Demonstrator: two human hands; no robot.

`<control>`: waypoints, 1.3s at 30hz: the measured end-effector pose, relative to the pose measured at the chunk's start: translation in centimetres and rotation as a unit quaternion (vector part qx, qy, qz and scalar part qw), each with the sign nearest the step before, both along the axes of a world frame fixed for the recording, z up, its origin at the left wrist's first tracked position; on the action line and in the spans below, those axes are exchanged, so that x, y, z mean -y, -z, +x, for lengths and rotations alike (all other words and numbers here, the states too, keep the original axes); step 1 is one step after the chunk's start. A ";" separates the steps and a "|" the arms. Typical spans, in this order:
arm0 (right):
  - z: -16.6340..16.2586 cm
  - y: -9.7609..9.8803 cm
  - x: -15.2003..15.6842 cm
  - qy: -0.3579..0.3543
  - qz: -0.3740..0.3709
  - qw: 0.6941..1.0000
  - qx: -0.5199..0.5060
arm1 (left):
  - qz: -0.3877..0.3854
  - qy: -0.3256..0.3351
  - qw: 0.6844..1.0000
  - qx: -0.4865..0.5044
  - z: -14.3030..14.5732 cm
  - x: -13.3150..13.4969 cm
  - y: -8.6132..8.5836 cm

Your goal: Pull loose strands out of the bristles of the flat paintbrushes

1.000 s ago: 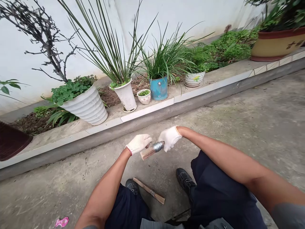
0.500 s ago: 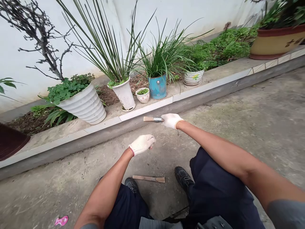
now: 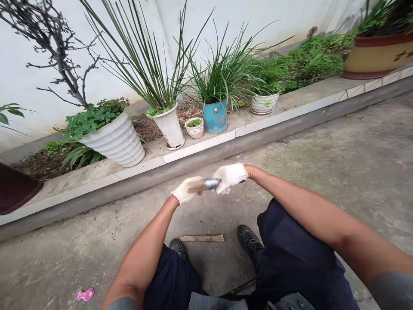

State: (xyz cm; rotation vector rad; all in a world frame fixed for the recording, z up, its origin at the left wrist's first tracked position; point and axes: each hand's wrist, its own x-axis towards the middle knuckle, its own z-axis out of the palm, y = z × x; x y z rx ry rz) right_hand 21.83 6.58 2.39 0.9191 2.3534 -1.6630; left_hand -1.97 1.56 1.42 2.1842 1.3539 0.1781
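Observation:
A short wooden stick (image 3: 195, 186) wound with a coil of silvery wire (image 3: 211, 184) is gripped at its right end by my right hand (image 3: 231, 178), in a white knit glove. My left hand (image 3: 185, 190), gloved the same way, is closed right behind the stick's left end. Whatever its fingers pinch is hidden and blurred. Both hands are close together above the concrete, in front of the planter ledge. On the ground between my shoes lies a second wooden stick (image 3: 196, 238) with a little wire (image 3: 208, 237) round it.
Along the tiled planter ledge (image 3: 200, 148) stand a ribbed white pot (image 3: 118, 140), a tall white pot (image 3: 171, 129), a small pot (image 3: 195, 130), a blue pot (image 3: 215, 118) and a low white pot (image 3: 265, 104). A pink object (image 3: 85, 294) lies on the concrete at lower left.
My right hand has come down and nearer with the wire-wound stick. The stick's free end now overlaps my left hand, where before there was a gap between them.

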 end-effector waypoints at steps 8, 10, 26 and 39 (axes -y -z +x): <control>-0.5 -0.3 -1.9 0.265 0.176 0.947 -0.050 | -0.040 -0.024 0.998 0.029 1.3 1.0 -0.4; -0.1 0.1 -2.7 0.288 0.228 0.930 -0.004 | -0.046 -0.028 0.998 0.026 1.4 0.9 -0.3; -0.4 2.1 -0.5 -0.073 0.090 0.970 0.214 | 0.002 -0.027 1.000 -0.010 -0.1 -0.7 0.8; -0.2 2.2 -4.7 0.193 0.392 0.863 0.252 | -0.099 -0.007 0.995 0.034 1.6 0.9 -0.5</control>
